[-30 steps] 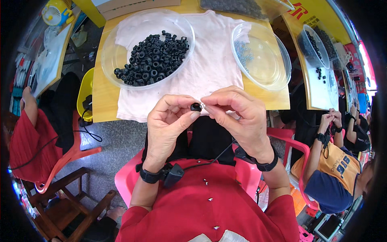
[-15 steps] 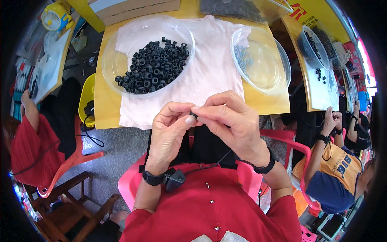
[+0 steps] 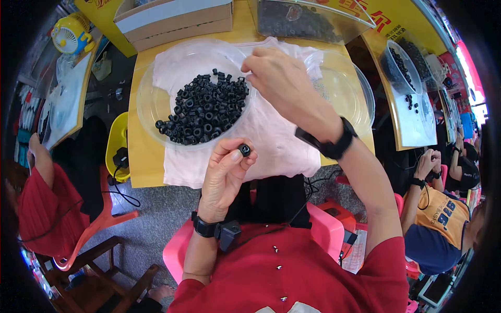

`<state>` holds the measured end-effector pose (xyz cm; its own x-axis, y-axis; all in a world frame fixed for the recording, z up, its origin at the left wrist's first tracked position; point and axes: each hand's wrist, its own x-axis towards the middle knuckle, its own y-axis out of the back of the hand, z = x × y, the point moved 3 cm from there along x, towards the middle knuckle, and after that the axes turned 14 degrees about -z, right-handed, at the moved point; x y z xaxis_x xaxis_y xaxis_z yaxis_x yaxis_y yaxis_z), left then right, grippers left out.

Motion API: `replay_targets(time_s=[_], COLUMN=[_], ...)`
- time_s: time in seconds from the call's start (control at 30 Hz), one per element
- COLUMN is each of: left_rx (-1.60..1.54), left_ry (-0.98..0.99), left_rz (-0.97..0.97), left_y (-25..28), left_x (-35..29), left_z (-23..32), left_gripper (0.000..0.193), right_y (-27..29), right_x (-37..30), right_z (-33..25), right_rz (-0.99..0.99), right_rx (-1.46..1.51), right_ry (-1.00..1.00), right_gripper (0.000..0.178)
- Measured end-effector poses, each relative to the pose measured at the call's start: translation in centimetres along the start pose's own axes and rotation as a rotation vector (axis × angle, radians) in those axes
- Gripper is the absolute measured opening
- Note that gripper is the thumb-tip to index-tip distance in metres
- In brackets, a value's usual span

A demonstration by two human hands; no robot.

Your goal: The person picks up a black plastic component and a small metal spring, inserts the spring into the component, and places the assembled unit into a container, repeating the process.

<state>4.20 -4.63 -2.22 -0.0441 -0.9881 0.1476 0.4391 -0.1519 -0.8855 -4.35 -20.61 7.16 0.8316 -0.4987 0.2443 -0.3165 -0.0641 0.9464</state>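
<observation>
By the near rim of the bowl (image 3: pixel 159 96), the left hand (image 3: pixel 227 171) is pinching a black piece (image 3: pixel 244 150); the right hand (image 3: pixel 279 78) is curling near the right rim, whether holding anything I cannot tell.

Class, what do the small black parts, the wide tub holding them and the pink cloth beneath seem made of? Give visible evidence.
Small black parts: perhaps plastic or rubber, satin; highlights look soft. Pink cloth: apparently fabric, fibre unclear, matte; it creases softly. Wide tub: likely plastic, clear and glossy; the cloth shows through.
</observation>
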Motion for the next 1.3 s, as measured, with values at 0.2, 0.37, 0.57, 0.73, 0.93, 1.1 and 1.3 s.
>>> replay_targets(time_s=[0.2, 0.37, 0.57, 0.73, 0.93, 1.1, 1.3], left_rx=[0.033, 0.049, 0.109, 0.175, 0.283, 0.326, 0.299], left_ry=[0.024, 0.047, 0.045, 0.042, -0.023, -0.014, -0.008], left_rz=[-0.045, -0.036, -0.024, 0.009, 0.038, 0.002, 0.081], left_y=[0.4, -0.1, 0.0, -0.8, -3.0, -3.4, -3.8], left_x=[0.2, 0.3, 0.3, 0.0, 1.1, 1.2, 1.0], left_z=[-0.6, -0.4, -0.6, -0.4, -1.1, -2.5, -3.7], left_gripper=[0.022, 0.025, 0.025, 0.023, 0.021, 0.021, 0.02], right_y=[-3.5, -3.7, -0.6, 1.3, 1.7, 1.8, 0.4], right_x=[3.1, 2.8, 1.7, -4.7, -9.6, -10.7, -12.3], right_z=[1.2, 0.6, 0.0, -1.5, -2.6, -2.9, -2.4], right_rz=[-0.083, -0.049, -0.085, -0.108, -0.1, -0.105, 0.098], right_rx=[-0.198, -0.193, 0.169, 0.762, 0.912, 1.009, 0.792], right_ry=[0.082, 0.136, -0.009, -0.181, -0.239, -0.312, -0.278], right_gripper=[0.009, 0.007, 0.008, 0.017, 0.019, 0.015, 0.014])
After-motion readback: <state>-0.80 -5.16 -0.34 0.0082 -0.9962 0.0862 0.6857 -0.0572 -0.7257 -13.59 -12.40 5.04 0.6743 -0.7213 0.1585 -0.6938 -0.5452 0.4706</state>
